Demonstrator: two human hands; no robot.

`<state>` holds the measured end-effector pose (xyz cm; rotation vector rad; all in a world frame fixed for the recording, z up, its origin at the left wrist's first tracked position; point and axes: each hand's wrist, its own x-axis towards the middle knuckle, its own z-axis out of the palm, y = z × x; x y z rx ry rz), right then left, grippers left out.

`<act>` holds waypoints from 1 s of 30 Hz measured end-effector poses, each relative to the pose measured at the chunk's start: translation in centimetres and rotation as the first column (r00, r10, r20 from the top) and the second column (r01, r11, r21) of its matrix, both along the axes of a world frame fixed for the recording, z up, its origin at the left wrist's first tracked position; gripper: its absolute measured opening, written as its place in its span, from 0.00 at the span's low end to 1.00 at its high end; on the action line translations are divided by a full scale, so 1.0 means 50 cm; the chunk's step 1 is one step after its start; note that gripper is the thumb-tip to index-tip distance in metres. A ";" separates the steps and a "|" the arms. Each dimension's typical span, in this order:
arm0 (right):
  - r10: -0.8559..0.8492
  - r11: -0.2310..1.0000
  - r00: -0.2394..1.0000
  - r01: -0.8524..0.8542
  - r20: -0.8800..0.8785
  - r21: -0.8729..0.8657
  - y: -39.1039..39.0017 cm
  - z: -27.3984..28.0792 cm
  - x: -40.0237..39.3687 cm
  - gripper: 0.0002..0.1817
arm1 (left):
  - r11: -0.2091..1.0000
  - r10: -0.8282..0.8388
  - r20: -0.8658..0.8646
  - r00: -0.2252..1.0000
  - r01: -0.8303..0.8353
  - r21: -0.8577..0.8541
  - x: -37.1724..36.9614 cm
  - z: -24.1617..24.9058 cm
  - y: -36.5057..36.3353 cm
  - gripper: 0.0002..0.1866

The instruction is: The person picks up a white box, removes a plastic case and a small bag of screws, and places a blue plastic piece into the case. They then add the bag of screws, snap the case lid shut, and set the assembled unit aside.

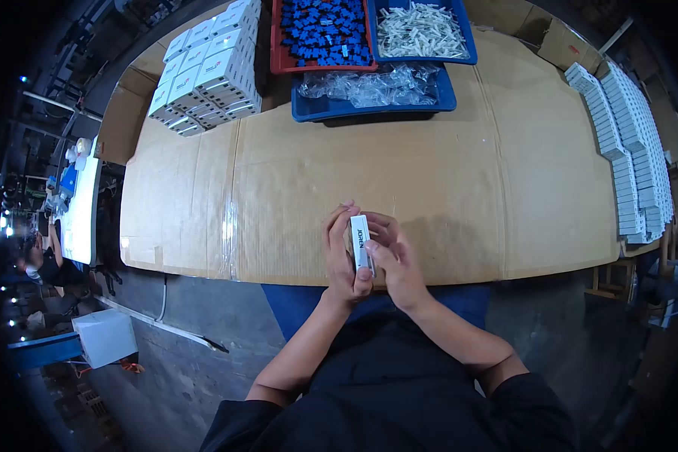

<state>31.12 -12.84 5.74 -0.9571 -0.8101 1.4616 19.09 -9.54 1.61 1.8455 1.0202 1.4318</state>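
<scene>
Held in both hands, above the near edge of the table (354, 166) and roughly midway along it: box (360, 233), slim and white, with dark lettering on the visible face. Seen with its long side running away from the body, near end toward the wearer.

Left hand (338, 252): along the left side of box, fingers curled and closed on it, thumb at the near end. Right hand (401, 264): on the right side, thumb pressed on the lettered face, fingers bent around the far side. Exact contact of the right fingertips partly hidden; cannot tell in full.

At the far left of the table: left stack (203, 71) of white cartons, several layers high. At the far middle: red bin (324, 68) with blue parts; just beside it, on the right, blue bin (429, 59) with small whitish parts. Nearer than both: lower bin (373, 114), also blue, with clear plastic pieces. Along the right side: right stack (633, 151) of slim white boxes in rows. Beyond the left edge: person (51, 260) near white bench (81, 207).
</scene>
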 end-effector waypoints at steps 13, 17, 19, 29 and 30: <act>-0.092 0.995 0.991 0.094 0.098 -0.016 -0.023 0.007 -0.037 0.26 | 0.987 0.148 0.058 0.987 -0.151 0.051 0.007 0.004 0.002 0.49; -0.102 0.993 0.986 0.109 0.129 -0.049 -0.028 0.012 -0.036 0.27 | 0.988 0.152 0.085 0.985 -0.155 0.024 0.011 0.014 0.000 0.49; -0.109 0.991 0.982 0.119 0.152 -0.058 -0.030 0.020 -0.039 0.27 | 0.987 0.151 0.085 0.985 -0.155 0.035 0.009 0.013 -0.001 0.49; -0.050 0.998 0.981 0.057 0.190 -0.032 -0.011 0.001 -0.030 0.29 | 0.994 0.107 0.064 0.992 -0.106 -0.022 0.004 0.009 0.001 0.52; 0.029 0.997 0.988 -0.018 0.154 -0.075 -0.003 0.002 -0.016 0.30 | 0.998 0.013 0.042 0.999 -0.010 -0.066 -0.013 0.004 0.006 0.56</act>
